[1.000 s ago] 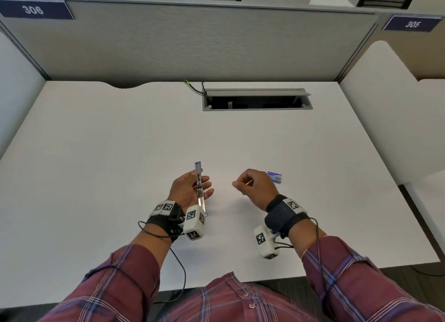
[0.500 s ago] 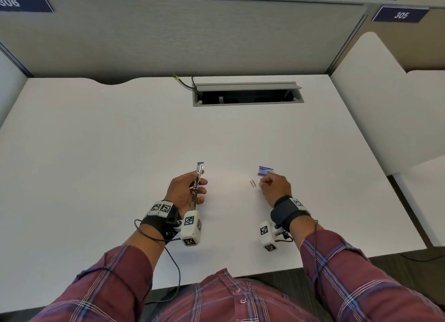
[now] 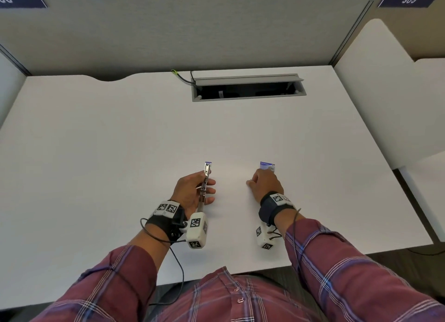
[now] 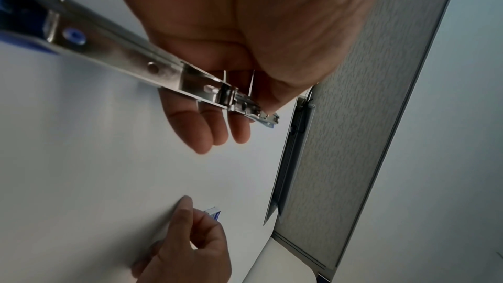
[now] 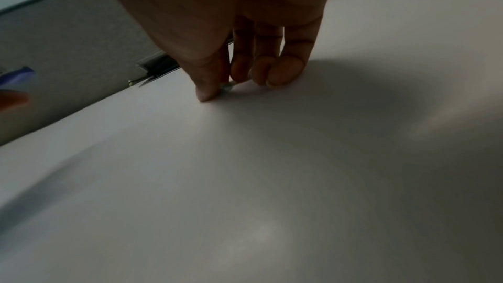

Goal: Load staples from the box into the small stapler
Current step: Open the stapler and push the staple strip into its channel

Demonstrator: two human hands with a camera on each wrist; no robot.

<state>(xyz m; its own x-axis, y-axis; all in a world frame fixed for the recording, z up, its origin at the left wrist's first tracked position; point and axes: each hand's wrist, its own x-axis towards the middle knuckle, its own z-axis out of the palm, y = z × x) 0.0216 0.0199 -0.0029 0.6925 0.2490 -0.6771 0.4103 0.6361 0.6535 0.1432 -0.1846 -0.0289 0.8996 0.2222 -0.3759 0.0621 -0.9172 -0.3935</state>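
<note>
My left hand grips the small stapler, swung open into one long metal strip with a blue end pointing away from me. Its bare metal channel crosses the left wrist view. My right hand is down on the white desk, just in front of the little blue and white staple box. In the right wrist view its thumb and fingers pinch a short strip of staples lying on the desk. The right hand and the box also show in the left wrist view.
A grey cable hatch stands open at the back of the desk, with a cable running in. Grey partition walls close off the back and sides. The desk's front edge is near my body.
My right hand went right to the staple box, then came back a little and dropped onto the staples that lay bare on the desk. The left hand keeps holding the open stapler.
</note>
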